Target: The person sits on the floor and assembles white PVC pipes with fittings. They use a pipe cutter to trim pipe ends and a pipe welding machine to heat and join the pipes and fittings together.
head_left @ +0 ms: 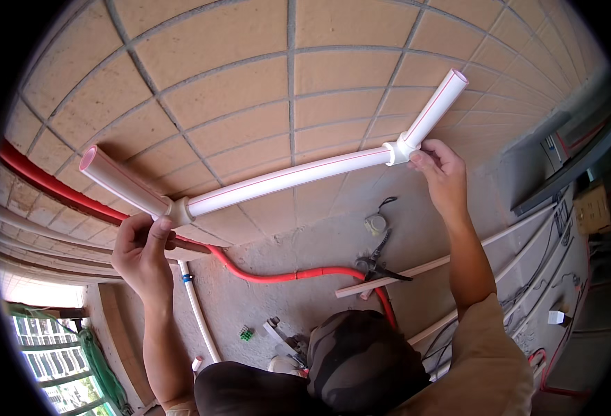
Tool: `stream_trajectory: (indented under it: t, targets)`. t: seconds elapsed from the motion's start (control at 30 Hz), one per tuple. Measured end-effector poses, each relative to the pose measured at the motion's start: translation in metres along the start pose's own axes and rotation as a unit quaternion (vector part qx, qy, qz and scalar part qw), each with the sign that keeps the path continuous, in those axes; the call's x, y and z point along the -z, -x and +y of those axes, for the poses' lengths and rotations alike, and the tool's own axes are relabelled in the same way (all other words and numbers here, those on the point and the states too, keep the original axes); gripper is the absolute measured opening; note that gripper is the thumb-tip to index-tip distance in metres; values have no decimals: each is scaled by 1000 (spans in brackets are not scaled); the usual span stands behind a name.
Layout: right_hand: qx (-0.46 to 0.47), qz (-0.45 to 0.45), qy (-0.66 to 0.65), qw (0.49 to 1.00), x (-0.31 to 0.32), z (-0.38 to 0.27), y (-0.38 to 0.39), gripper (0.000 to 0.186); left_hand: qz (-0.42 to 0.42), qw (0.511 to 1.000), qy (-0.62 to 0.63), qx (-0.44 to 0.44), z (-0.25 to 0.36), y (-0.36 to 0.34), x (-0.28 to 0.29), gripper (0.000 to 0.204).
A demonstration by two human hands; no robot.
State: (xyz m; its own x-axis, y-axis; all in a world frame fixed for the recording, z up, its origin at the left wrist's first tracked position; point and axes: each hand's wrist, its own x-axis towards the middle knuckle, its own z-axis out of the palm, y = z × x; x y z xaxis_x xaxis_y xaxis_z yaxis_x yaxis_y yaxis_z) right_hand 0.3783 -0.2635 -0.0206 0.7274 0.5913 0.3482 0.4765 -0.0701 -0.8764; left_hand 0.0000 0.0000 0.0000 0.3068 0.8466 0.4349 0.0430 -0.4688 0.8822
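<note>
A white plastic pipe assembly with thin red stripes is held up against the tiled wall. Its long pipe [291, 180] runs between two white fittings, with a short pipe [121, 180] rising from the left fitting [180, 211] and another short pipe [437, 104] from the right fitting [404, 148]. My left hand [144, 253] is closed on the left corner of the assembly, its thumb against the fitting. A short brownish piece [191, 245] shows beside those fingers; whether they hold it is unclear. My right hand [444, 173] pinches the assembly at the right fitting.
Beige tiles [236, 139] cover the wall. A red hose [277, 277] curves over the concrete floor, near a black-handled tool [371, 267] and a tape measure [374, 223]. Loose pipes [433, 268] and cables lie to the right, by a cardboard box [591, 210]. A window is at lower left.
</note>
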Motion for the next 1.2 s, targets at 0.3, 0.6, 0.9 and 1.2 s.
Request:
stream_trajectory:
  t: [0.3,0.6,0.9,1.2]
  targets:
    - [37,-104,263,958,11,-34,-17,25,10,999,-41,-9,-16,18,-4,15]
    - [20,-132,212,968,15,-30,-6,26,-22,1000,-10,1,-1,10,-4,14]
    - [47,-74,119,989,0,-13,2,26,-19,996,5,86,-4,18,-6,22]
    - [69,-61,194,977,3,-16,-5,25,-10,999,-14,38,6,16,-5,20]
